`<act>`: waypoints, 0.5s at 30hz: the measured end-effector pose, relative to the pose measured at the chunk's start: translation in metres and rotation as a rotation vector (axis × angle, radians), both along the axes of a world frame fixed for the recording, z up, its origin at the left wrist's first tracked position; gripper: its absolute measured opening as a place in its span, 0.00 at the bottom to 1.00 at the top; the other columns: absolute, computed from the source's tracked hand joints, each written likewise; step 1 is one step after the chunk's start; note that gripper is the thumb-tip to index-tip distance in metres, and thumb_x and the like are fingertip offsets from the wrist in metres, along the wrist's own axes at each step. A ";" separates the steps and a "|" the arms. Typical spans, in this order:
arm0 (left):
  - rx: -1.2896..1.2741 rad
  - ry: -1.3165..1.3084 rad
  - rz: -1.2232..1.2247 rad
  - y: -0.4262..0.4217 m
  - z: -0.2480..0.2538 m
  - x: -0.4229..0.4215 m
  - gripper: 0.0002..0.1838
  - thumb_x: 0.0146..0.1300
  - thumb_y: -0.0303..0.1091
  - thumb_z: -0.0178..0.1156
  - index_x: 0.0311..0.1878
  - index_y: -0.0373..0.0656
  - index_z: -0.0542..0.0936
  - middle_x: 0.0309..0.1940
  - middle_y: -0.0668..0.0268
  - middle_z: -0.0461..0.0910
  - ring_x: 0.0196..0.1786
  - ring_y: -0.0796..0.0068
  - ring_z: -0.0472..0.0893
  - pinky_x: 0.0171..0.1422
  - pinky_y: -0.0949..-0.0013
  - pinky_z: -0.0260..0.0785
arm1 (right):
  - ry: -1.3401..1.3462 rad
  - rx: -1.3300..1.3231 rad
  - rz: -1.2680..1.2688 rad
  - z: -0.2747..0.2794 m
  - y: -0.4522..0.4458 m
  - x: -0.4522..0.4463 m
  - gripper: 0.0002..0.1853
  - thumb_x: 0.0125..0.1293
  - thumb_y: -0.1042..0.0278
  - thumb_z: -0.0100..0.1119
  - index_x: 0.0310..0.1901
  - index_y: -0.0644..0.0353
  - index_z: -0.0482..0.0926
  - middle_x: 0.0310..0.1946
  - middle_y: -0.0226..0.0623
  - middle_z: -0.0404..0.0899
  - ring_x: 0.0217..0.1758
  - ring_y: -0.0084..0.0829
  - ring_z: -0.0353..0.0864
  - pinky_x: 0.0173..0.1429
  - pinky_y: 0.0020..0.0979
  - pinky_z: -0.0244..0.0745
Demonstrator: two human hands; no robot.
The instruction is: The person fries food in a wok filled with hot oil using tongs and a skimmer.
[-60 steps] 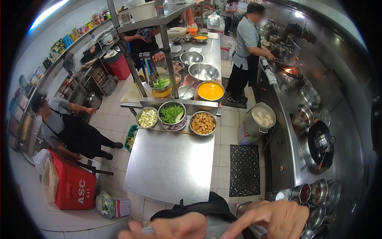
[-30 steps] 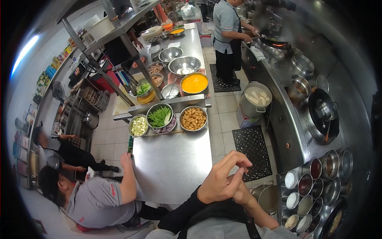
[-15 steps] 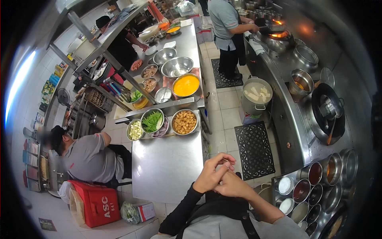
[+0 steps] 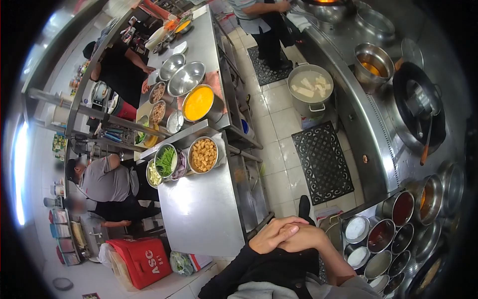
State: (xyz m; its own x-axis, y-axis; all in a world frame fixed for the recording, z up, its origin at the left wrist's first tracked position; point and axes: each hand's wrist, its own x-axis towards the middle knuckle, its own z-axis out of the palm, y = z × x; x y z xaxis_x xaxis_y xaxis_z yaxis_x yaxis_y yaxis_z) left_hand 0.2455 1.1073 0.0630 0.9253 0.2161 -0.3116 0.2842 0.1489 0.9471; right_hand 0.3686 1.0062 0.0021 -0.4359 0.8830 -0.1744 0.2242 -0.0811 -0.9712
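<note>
My left hand (image 4: 271, 235), in a black sleeve, lies folded over my right hand (image 4: 306, 237) in front of my waist. Its fingers wrap across the back of the right hand, and no object shows between them. The right hand's fingers are hidden underneath. Closest to the hands is the bare steel worktable (image 4: 199, 214). At its far end stand bowls of browned cubes (image 4: 203, 155), cut green vegetables (image 4: 166, 159) and pale chopped pieces (image 4: 153, 173).
At right, sauce pots (image 4: 381, 235) and a wok (image 4: 416, 107) line the cooking counter. A big stockpot (image 4: 311, 89) stands beyond a black floor mat (image 4: 323, 162). A red bag (image 4: 142, 261) sits on the floor at left. Co-workers (image 4: 107, 179) are at left and beyond.
My hands have come lower, and the raised left fingers now lie folded over the right hand. The view has shifted. At left, the bent co-worker is more upright, and another person shows there.
</note>
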 end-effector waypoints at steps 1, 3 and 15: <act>0.013 0.000 -0.005 -0.002 -0.006 0.006 0.29 0.80 0.50 0.49 0.61 0.30 0.82 0.55 0.47 0.87 0.60 0.54 0.85 0.71 0.59 0.71 | -0.005 -0.015 -0.037 -0.005 -0.004 0.002 0.11 0.66 0.69 0.57 0.40 0.67 0.86 0.37 0.53 0.87 0.43 0.51 0.87 0.49 0.47 0.79; 0.018 0.025 -0.012 -0.006 -0.016 0.016 0.27 0.81 0.49 0.49 0.58 0.29 0.82 0.51 0.48 0.88 0.56 0.55 0.86 0.69 0.60 0.72 | -0.029 -0.024 -0.075 -0.009 -0.011 0.010 0.11 0.66 0.69 0.57 0.40 0.67 0.86 0.37 0.54 0.87 0.44 0.52 0.87 0.49 0.48 0.78; -0.037 0.078 -0.051 -0.031 -0.050 0.040 0.27 0.83 0.46 0.45 0.51 0.29 0.83 0.43 0.52 0.88 0.49 0.62 0.85 0.61 0.63 0.73 | -0.140 -0.163 -0.028 -0.007 -0.034 0.039 0.11 0.64 0.71 0.57 0.35 0.70 0.85 0.38 0.58 0.86 0.45 0.56 0.87 0.51 0.50 0.79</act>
State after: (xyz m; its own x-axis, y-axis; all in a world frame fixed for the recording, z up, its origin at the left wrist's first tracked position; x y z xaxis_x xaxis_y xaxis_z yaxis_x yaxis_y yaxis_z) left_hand 0.2852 1.0760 0.0128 0.9076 0.1561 -0.3897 0.3647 0.1663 0.9161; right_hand 0.4072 0.9724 -0.0047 -0.3731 0.8494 -0.3731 0.3517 -0.2426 -0.9041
